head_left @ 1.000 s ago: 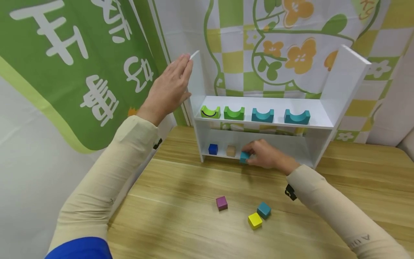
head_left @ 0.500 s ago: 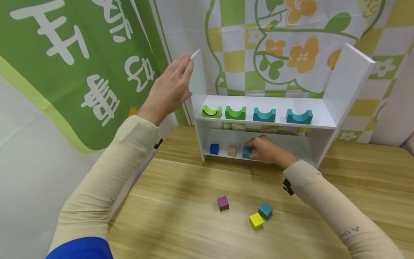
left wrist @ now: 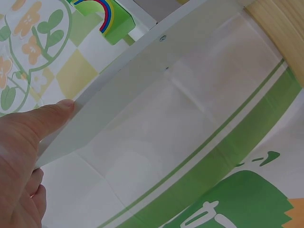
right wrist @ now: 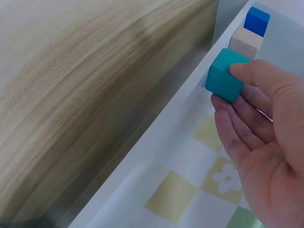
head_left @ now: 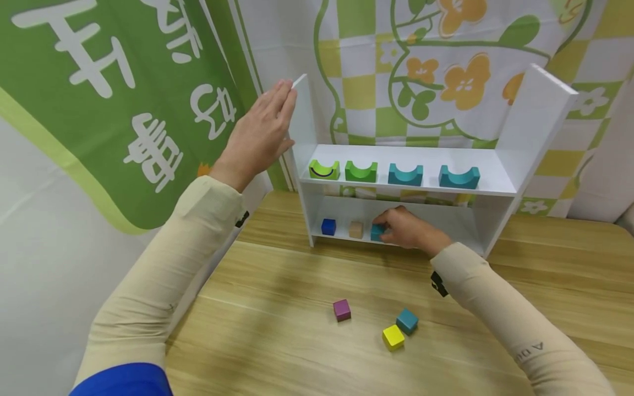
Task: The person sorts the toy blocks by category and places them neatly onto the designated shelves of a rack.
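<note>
My right hand (head_left: pixel 408 228) pinches a teal cube block (right wrist: pixel 225 76) at the front of the lower level of a white shelf (head_left: pixel 535 121). In the right wrist view the thumb lies on top of the block and fingertips lie beneath it. Beside it stand a plain wooden block (right wrist: pixel 245 42) and a dark blue block (right wrist: pixel 257 21), in a row. My left hand (head_left: pixel 260 132), fingers fairly straight, rests against the upper front corner of the shelf's left side panel (left wrist: pixel 142 76). Its thumb (left wrist: pixel 59 110) touches the front edge.
On the upper level stand two green arch-cut blocks (head_left: pixel 361 175) and two teal ones (head_left: pixel 459 180). A purple block (head_left: pixel 342 310), a yellow block (head_left: pixel 393 337) and another teal block (head_left: pixel 407 321) lie on the wooden table (head_left: pixel 277 330). Patterned cloth (head_left: pixel 361 82) hangs behind.
My right hand has moved the teal block slightly back and to the right on the lower level, beside the plain block. The left hand stays at the panel. The view shifts slightly.
</note>
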A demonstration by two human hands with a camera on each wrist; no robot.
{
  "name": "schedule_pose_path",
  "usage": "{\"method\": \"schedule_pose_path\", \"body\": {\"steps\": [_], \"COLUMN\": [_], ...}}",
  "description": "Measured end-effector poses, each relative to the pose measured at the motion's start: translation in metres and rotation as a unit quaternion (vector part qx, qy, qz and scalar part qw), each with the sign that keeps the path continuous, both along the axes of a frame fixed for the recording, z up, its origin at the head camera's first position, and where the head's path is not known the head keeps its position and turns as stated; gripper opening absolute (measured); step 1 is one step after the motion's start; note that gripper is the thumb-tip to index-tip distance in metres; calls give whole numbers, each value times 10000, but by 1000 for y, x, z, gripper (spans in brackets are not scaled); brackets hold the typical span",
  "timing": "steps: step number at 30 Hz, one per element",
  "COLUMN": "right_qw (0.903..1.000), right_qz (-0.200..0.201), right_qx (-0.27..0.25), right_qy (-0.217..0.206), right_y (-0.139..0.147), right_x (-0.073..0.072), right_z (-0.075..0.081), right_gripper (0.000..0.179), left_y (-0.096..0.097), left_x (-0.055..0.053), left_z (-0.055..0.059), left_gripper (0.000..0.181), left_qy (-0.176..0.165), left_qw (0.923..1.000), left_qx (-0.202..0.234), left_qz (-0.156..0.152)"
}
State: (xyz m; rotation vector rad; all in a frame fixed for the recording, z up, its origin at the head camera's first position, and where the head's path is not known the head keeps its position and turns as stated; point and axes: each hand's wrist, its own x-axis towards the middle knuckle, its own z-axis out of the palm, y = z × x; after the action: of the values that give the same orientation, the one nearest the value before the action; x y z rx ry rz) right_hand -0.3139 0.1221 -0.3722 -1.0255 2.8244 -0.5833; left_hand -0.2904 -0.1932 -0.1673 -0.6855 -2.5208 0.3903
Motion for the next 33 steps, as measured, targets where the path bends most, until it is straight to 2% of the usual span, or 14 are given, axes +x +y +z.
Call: {"method": "schedule_pose_path", "body": {"steps": [5, 10, 13, 16, 19, 26, 33], "right_qw": [9997, 9985, 9981, 9983, 9966, 9897, 9815], "right_qz": [10, 99, 258, 422, 763, 1423, 1822], "right_qx": [64, -103, -149, -112, -110, 159, 518], "right_qy": [229, 537, 545, 378, 288, 22, -263], "right_y": [0, -4, -10, -18, -25, -41, -56], "right_x": [3, 12, 21, 33, 44, 71, 88], "right_z": [5, 16, 26, 34, 37, 34, 18], "right_gripper": [42, 47, 46, 46, 46, 43, 43], "left_y": [0, -1, -2, -4, -4, -2, -1], "left_x": [0, 0, 0, 0, -1, -2, -2], "left_z": [-1, 0, 1, 1, 1, 0, -1], "left_gripper": [88, 88, 88, 88, 87, 87, 87], "left_qy": [2, 25, 51, 46, 35, 17, 5], "left_qw": [10000, 10000, 10000, 10000, 10000, 10000, 10000], "left_qx": [53, 40, 5, -6, -7, -2, -12], "left_qz": [-45, -78, -63, -63, -61, -53, -55]}}
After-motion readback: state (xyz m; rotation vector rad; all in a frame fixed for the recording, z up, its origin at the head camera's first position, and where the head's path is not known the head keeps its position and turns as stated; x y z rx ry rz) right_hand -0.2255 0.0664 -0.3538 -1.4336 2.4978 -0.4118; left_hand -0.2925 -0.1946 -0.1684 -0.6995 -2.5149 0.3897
